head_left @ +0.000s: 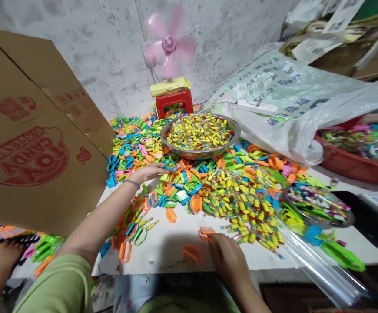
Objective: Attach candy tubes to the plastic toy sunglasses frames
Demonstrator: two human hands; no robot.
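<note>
My left hand (150, 172) reaches over the pile of coloured plastic pieces (146, 150), its fingertips closed on a blue-green plastic loop (170, 166) that looks like a toy watch band. Near the table's front edge, my right hand (227, 254) pinches an orange plastic loop (206, 233) between thumb and fingers. Another orange loop (191, 254) lies just left of that hand, somewhat blurred. Several small clear tubes with yellow labels (241, 200) are heaped beyond and right of my right hand. A few loops and tubes (140, 230) lie below my left forearm.
A metal bowl (202, 153) holds more yellow-labelled tubes. Behind it stand a red stool (174, 101) and a spinning pink fan (168, 43). A large cardboard box (35, 130) blocks the left. At right are a small dish (319, 206), plastic sacking (273, 82) and another person's hand (4, 256) at far left.
</note>
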